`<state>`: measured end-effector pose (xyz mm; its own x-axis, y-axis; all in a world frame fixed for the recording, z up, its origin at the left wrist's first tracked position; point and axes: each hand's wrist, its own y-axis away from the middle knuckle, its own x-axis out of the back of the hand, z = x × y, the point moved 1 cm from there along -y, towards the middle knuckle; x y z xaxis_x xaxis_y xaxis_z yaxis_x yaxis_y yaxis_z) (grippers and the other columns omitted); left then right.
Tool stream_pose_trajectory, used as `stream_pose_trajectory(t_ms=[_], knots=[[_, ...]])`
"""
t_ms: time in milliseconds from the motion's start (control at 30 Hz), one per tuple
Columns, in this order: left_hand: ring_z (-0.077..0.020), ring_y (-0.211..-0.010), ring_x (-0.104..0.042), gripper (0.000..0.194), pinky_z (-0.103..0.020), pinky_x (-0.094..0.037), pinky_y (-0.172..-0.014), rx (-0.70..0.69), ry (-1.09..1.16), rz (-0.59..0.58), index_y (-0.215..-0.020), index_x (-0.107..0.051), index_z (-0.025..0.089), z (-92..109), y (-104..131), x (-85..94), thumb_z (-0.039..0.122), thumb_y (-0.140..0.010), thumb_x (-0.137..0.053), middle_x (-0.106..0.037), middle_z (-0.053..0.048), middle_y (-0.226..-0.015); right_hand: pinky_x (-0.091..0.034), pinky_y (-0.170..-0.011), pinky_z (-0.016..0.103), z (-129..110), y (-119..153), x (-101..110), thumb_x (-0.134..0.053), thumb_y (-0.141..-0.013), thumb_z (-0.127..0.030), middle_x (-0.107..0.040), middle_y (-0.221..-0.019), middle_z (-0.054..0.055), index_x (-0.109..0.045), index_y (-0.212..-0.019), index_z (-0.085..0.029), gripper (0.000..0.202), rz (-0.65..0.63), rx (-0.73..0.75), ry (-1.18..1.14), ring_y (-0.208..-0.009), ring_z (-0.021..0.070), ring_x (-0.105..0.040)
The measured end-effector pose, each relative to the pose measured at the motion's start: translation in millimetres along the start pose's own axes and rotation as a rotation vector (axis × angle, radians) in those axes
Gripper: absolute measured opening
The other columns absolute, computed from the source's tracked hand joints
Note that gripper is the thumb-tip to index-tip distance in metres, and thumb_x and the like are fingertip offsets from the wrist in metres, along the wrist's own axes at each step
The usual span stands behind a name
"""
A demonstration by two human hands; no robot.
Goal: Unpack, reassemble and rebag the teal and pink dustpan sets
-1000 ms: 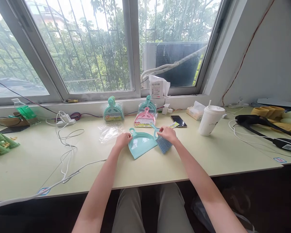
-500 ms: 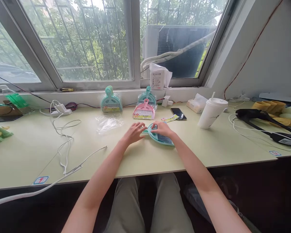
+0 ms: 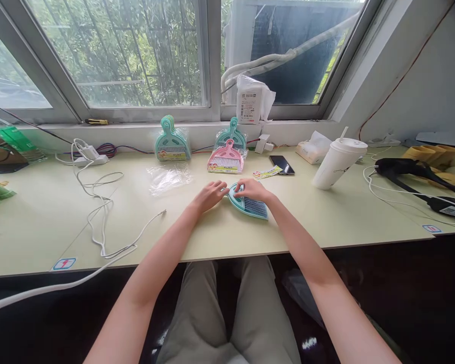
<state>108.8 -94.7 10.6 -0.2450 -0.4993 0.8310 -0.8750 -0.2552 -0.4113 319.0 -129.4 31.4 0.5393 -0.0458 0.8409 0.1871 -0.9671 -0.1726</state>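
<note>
Brush [image 3: 255, 206] moved onto dustpan [image 3: 245, 212]; handles [image 3: 225, 196] point left, nearest my left fingers [image 3: 217, 185]; right fingers [image 3: 241, 185] at brush; can't tell either grip.

In front of the teal dustpan [image 3: 235, 203], we have bare counter [image 3: 227, 240] to pass over. Behind it, the pink dustpan set [image 3: 226, 161] blocks us; to its right, beyond our right hand [image 3: 252, 189], open surface reaches the tall cup [image 3: 337, 164]. Leftward, past plastic wrap [image 3: 169, 180], white cables [image 3: 103, 232] obstruct us.

The dustpan [image 3: 250, 214] is smooth plastic; the phone [image 3: 283, 164], glossy.
</note>
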Motion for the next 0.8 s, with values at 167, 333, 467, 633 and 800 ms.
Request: stream_pose_trajectory(t_ms=[167, 333, 467, 633, 800], knots=[[-0.0203, -0.093, -0.057, 0.028, -0.031, -0.042, -0.072, 0.006, 0.025, -0.070, -0.106, -0.064, 0.017, 2.8, 0.4, 1.4, 0.006, -0.092, -0.041, -0.064, -0.009, -0.100, -0.039, -0.071, 0.025, 1.6, -1.8, -2.5, -0.077, -0.068, -0.034, -0.069, -0.090, 0.000, -0.070, -0.073, -0.020, 0.016, -0.016, 0.004, -0.056, -0.082, 0.0156, -0.058], [-0.0200, -0.086, -0.059, 0.027, -0.030, -0.043, -0.068, 0.064, 0.082, -0.153, -0.102, -0.066, 0.016, 5.8, -3.4, -2.0, 0.006, -0.090, -0.044, -0.065, -0.008, -0.091, -0.040, -0.072, 0.026, 8.3, -6.2, -7.5, -0.077, -0.067, -0.035, -0.070, -0.092, 0.000, -0.070, -0.074, -0.021, 0.017, -0.021, -0.030, -0.018, -0.087, 0.0169, -0.061], [-0.0199, -0.083, -0.060, 0.027, -0.031, -0.045, -0.067, 0.110, 0.111, -0.189, -0.097, -0.067, 0.016, 5.9, -3.4, -5.2, 0.005, -0.089, -0.044, -0.066, -0.008, -0.089, -0.040, -0.073, 0.025, 8.6, -6.1, -10.1, -0.076, -0.067, -0.035, -0.070, -0.094, -0.001, -0.069, -0.075, -0.022, 0.017, -0.035, -0.048, -0.012, -0.090, 0.0171, -0.062], [-0.0227, -0.104, -0.060, 0.031, -0.037, -0.047, -0.089, 0.191, 0.232, 0.009, -0.106, -0.065, 0.018, 3.2, -2.5, 3.0, 0.007, -0.089, -0.042, -0.065, -0.012, -0.104, -0.040, -0.073, 0.027, -7.7, -3.7, -4.7, -0.073, -0.069, -0.040, -0.070, -0.090, -0.001, -0.066, -0.077, -0.023, 0.020, 0.056, -0.108, 0.011, -0.086, 0.0185, -0.062], [-0.0280, -0.129, -0.047, 0.050, -0.046, -0.042, -0.102, 0.665, 0.998, 0.464, -0.138, -0.043, 0.027, 5.0, -14.3, 11.7, 0.042, -0.091, -0.052, -0.051, -0.013, -0.137, -0.044, -0.074, 0.030, -26.3, -3.9, -3.3, -0.053, -0.086, -0.047, -0.067, -0.106, 0.005, -0.060, -0.103, -0.023, 0.030, 0.463, -0.219, -0.116, -0.085, 0.0197, -0.062]])
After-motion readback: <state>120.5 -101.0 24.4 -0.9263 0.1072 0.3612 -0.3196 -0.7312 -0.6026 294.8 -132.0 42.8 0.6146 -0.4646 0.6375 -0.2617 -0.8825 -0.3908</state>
